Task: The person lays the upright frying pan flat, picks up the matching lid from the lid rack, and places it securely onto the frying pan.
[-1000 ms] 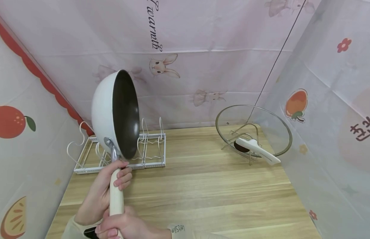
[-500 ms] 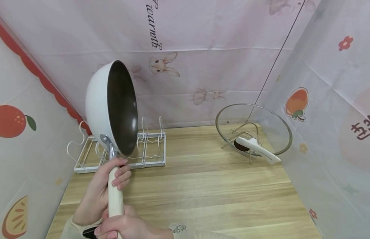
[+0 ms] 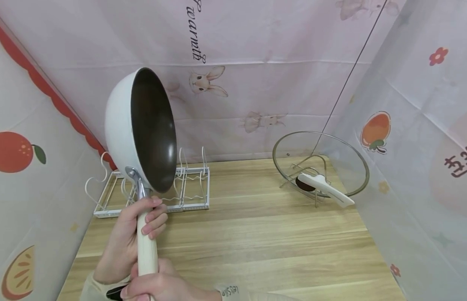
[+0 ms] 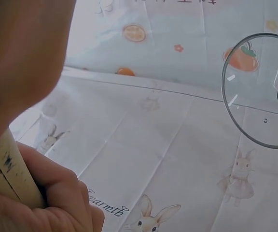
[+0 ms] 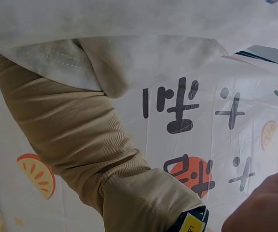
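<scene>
A white wok (image 3: 118, 125) with a dark inside is held up over the left part of the table, its bowl turned on edge and its opening facing right. My left hand (image 3: 143, 221) grips the cream handle (image 3: 147, 255) just below the metal neck (image 3: 137, 177). Lower down, my right hand (image 3: 158, 284) grips the handle near its end. In the left wrist view, curled fingers (image 4: 64, 198) wrap the handle at the lower left. Only part of a hand (image 5: 264, 208) shows at the right edge of the right wrist view, beside a tan sleeve (image 5: 86, 130).
Behind and below the wok, a white wire rack (image 3: 196, 207) stands on the wooden table (image 3: 263, 242). At the back right, a glass lid (image 3: 342, 159) with a white handle (image 3: 324, 186) leans upright on a wire stand (image 3: 316, 200). Printed cloth walls (image 3: 271, 96) enclose the table.
The wok's bowl has risen and shifted a little left, tilting farther back over the rack. Both hands keep their grip on the handle at nearly the same place.
</scene>
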Demonstrator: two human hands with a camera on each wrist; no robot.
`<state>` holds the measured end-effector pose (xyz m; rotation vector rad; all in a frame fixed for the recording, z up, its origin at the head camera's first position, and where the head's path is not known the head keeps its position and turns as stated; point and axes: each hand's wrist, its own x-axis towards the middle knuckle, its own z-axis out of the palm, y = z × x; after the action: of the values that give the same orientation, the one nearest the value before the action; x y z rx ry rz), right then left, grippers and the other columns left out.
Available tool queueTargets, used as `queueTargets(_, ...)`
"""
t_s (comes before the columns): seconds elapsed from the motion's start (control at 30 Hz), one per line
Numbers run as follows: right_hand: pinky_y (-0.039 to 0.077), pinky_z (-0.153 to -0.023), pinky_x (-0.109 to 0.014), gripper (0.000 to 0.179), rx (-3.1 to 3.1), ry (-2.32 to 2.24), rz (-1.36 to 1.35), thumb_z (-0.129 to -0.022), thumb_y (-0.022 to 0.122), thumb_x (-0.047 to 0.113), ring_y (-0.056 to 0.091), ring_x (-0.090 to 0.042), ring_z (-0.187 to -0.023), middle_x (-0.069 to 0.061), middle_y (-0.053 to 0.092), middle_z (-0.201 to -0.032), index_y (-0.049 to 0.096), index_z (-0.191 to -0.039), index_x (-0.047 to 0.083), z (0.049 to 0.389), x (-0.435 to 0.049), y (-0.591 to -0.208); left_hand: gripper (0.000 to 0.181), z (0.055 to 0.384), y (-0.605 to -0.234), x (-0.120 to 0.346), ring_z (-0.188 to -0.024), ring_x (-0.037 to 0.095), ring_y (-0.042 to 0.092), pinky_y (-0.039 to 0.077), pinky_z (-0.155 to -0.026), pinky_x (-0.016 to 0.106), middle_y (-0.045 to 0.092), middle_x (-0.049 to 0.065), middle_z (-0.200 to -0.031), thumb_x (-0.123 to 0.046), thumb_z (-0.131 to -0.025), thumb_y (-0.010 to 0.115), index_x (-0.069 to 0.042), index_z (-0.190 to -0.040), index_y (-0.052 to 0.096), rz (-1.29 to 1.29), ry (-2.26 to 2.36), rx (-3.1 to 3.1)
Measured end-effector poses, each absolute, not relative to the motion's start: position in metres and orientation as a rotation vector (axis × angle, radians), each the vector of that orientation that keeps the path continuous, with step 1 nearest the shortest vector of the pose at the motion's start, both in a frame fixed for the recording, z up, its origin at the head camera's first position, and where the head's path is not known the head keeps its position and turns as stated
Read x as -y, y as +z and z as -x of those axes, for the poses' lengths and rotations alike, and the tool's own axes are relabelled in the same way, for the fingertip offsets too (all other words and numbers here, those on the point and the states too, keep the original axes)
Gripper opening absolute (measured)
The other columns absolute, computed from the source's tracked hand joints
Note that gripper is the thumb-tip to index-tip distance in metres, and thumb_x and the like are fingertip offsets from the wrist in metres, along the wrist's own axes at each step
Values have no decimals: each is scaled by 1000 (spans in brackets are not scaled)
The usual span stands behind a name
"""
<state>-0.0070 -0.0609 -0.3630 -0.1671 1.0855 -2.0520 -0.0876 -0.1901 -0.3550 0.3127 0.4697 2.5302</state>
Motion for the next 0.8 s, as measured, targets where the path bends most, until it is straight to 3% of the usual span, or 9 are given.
queueTargets(0.47,28,-45,-10,22,-1163,-2094,140,-75,62,-2,38,1,-46,11,45,-52,46,-66,9,2,60,-362,34,88,-352,184,-53,11,21,43,-47,21,16,0,-71,1,-102,25,2,-91,57,-336,2506,-471)
queueTargets(0.8,32,-47,-11,20,-1257,-2100,144,-74,64,-1,40,1,-47,10,46,-53,46,-75,-9,2,59,-364,31,87,-351,180,-49,9,13,43,-45,17,12,-2,-68,6,-101,24,-6,-89,50,-287,2500,-574)
